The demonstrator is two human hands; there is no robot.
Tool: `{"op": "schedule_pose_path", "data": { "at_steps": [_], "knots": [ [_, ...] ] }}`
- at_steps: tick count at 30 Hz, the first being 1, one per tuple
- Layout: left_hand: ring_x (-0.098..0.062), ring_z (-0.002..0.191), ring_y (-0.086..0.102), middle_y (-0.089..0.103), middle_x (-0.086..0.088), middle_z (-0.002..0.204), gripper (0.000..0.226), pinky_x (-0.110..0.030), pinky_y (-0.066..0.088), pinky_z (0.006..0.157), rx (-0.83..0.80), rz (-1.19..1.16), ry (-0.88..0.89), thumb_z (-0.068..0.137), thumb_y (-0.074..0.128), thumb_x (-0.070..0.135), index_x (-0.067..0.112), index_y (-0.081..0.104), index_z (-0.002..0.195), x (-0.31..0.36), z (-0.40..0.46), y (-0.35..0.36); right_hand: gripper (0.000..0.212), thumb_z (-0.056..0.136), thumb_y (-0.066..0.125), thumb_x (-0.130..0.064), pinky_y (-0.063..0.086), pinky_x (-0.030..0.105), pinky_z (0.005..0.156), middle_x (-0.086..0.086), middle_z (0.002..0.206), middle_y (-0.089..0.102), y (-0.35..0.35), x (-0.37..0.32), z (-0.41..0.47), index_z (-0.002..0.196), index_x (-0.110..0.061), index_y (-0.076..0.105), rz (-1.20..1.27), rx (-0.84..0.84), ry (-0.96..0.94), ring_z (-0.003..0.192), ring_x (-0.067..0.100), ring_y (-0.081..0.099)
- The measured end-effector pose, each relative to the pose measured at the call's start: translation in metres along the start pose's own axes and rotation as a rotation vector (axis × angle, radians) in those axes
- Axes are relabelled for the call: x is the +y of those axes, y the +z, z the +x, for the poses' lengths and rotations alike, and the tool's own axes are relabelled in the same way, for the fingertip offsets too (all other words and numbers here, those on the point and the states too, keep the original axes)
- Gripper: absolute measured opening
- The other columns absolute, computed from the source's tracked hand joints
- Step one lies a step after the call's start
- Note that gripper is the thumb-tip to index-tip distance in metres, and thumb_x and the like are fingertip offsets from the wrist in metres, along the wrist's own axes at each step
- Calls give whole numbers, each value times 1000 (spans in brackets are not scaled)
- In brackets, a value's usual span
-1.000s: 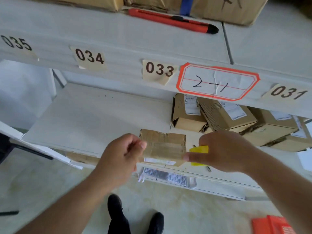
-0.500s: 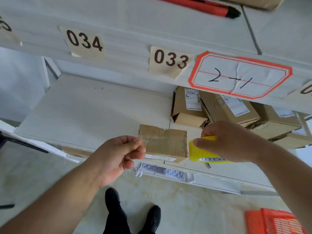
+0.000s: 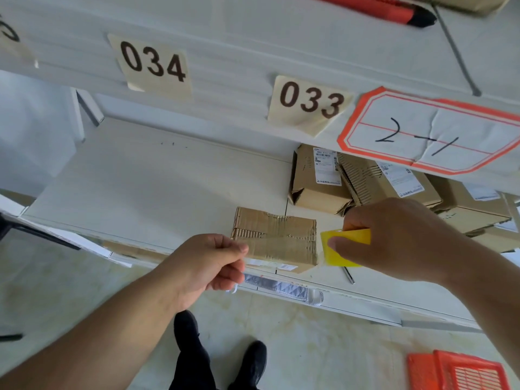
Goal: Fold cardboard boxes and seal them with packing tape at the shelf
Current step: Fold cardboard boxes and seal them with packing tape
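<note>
Two hands flanking cardboard box (image 3: 277, 240) at shelf edge (image 3: 157, 244), bare shelf leftward

Bright, even, soft light with faint shadows; wide-angle bending at the edges, slight overall softness.

White shelf board (image 3: 146, 187), lower tier: one small cardboard box (image 3: 277, 237) at front edge, flaps closed. Behind it, to the right, approx. four labelled boxes (image 3: 318, 178) packed close together, partly hidden under the upper tier. Upper shelf (image 3: 253, 32): red utility knife (image 3: 394, 9) lying flat beside a box corner.
</note>
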State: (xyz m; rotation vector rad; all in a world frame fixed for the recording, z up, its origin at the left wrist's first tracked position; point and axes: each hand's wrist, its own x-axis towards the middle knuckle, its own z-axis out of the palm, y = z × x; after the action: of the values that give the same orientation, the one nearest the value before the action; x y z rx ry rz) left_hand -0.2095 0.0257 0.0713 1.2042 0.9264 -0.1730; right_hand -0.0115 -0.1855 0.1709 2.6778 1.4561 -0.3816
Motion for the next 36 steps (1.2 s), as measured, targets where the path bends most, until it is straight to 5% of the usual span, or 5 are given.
{"op": "schedule_pose_path", "data": {
  "at_steps": [8, 14, 19, 23, 36],
  "knots": [
    [-26, 79, 75, 75, -11, 81, 15, -40, 63, 72, 50, 27, 202, 99, 65, 12, 2, 67, 89, 15, 0, -5, 61, 70, 49, -87, 41, 19, 51, -14, 70, 65, 1, 14, -7, 76, -30, 70, 374, -49, 112, 63, 2, 61],
    [-24, 78, 77, 75, -7, 77, 16, -41, 64, 73, 137, 154, 261, 99, 67, 15, 1, 68, 93, 21, 37, -22, 113, 54, 7, -113, 53, 34, 76, -8, 76, 64, 49, 56, 16, 76, -21, 69, 47, -205, 221, 74, 7, 61],
    [-21, 72, 75, 73, -17, 86, 17, -37, 62, 65, 193, 72, 149, 100, 67, 15, -1, 67, 97, 8, 70, -45, 77, 85, 34, -84, 34, 31, 56, -11, 50, 46, 63, 64, 30, 62, -14, 52, 219, -215, 227, 46, 3, 45],
    [-23, 74, 73, 71, -12, 81, 18, -40, 63, 68, 142, 56, 113, 101, 66, 17, 1, 66, 95, -4, 80, -43, 81, 81, 21, -92, 48, 31, 69, -10, 76, 61, 80, 78, 36, 75, -24, 66, -97, -151, 204, 76, 9, 58],
    [-23, 87, 75, 68, -12, 92, 25, -47, 65, 71, 283, 81, 186, 106, 57, 28, 5, 63, 98, -26, 110, -31, 94, 80, 15, -95, 46, 28, 62, -4, 69, 67, 118, 84, 70, 71, -20, 70, -99, -163, 288, 73, 12, 62]
  ]
}}
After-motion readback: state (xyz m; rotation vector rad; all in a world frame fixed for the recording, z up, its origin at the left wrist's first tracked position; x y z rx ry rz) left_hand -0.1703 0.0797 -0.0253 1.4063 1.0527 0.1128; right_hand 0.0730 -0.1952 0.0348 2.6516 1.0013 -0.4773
